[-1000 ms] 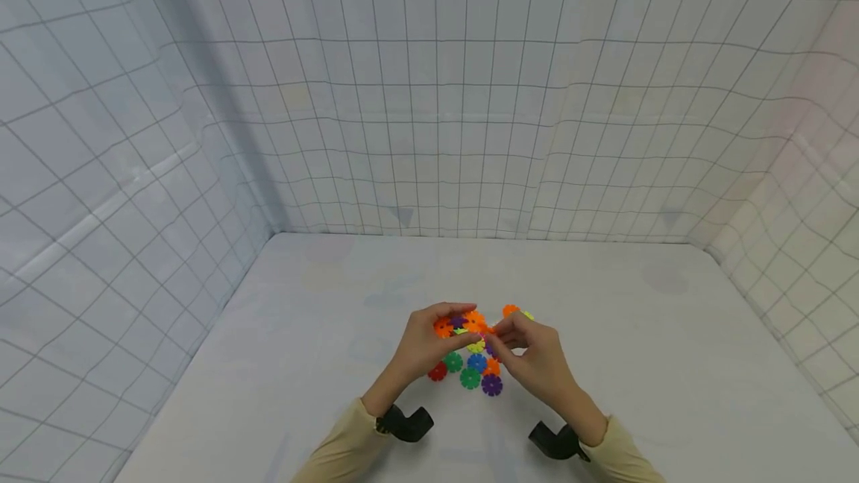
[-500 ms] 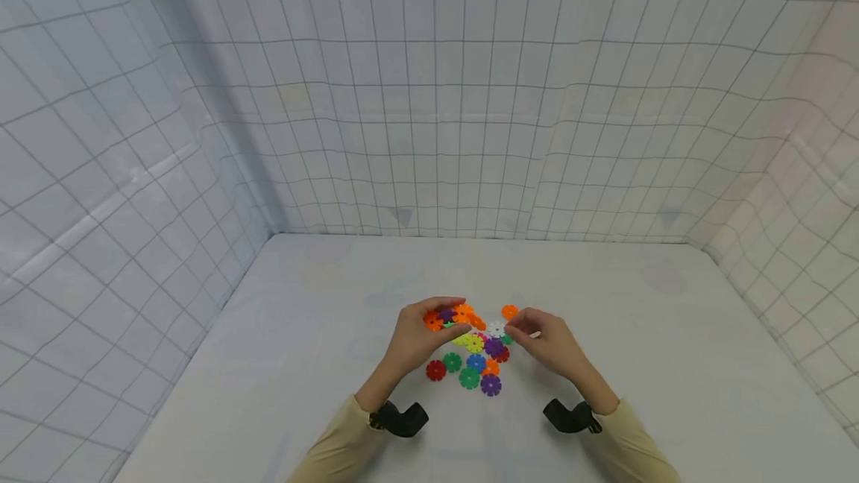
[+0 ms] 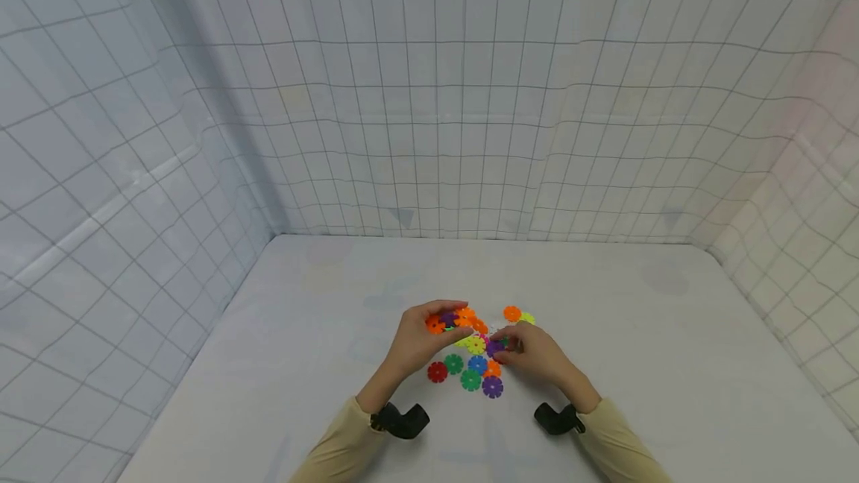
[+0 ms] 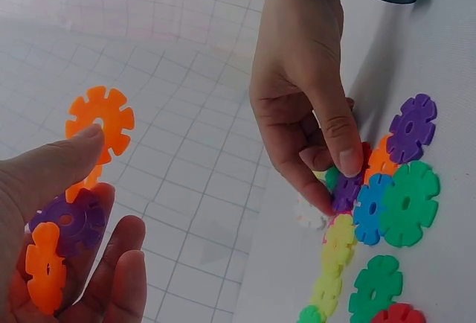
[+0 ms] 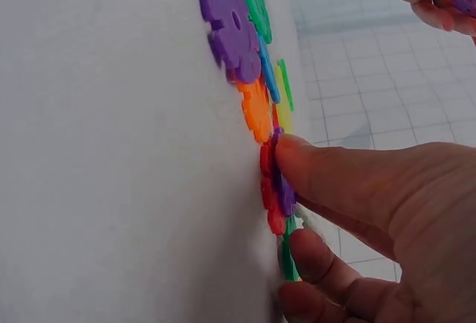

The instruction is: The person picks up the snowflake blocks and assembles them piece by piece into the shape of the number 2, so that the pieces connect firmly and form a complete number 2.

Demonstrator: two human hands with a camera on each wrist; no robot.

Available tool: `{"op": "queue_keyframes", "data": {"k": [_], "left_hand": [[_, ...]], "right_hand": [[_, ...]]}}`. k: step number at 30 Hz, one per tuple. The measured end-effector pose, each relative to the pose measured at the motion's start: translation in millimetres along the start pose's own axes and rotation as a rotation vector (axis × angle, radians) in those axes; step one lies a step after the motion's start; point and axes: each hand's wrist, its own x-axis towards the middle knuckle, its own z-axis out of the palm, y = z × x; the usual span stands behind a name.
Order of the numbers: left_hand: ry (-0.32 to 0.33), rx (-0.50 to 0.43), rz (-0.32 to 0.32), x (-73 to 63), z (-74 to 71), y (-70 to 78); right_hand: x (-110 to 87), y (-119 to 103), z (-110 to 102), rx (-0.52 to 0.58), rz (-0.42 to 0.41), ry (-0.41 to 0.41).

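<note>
My left hand (image 3: 419, 338) holds a linked group of notched plastic snowflake discs above the table. In the left wrist view, an orange disc (image 4: 111, 114), a purple disc (image 4: 67, 222) and another orange disc (image 4: 46, 267) are joined there, the thumb pressing on the upper orange one. My right hand (image 3: 537, 352) is down at the loose discs, thumb and fingertip pinching a purple snowflake disc (image 5: 284, 181) by its edges. Right under that purple disc lies a red disc (image 5: 269, 189), with a green disc (image 5: 288, 248) beside it, partly behind the fingers.
Loose discs lie on the white table (image 3: 302, 364) in front of the hands: blue (image 3: 478, 364), green (image 3: 471, 380), purple (image 3: 493, 386), red (image 3: 438, 372) and yellow (image 3: 476, 345). Farther back lies an orange one (image 3: 512, 313). Grid-patterned curtains (image 3: 429, 95) enclose the table.
My right hand has left the linked discs, moved right, then come down and back left to pinch the purple disc. The left hand has shifted slightly left with its linked discs.
</note>
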Motion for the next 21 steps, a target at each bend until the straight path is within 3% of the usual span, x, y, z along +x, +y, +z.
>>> {"op": "queue_keyframes", "data": {"k": [13,21], "left_hand": [[0.018,0.005,-0.001,-0.8,-0.9,4.8],[0.022,-0.031,-0.022,-1.1,-2.5,6.5]], "right_hand": [[-13.1,-2.1,-3.1,0.085,0.058,0.057],[-17.5,-8.8,-9.0,0.203,0.099,0.199]]}}
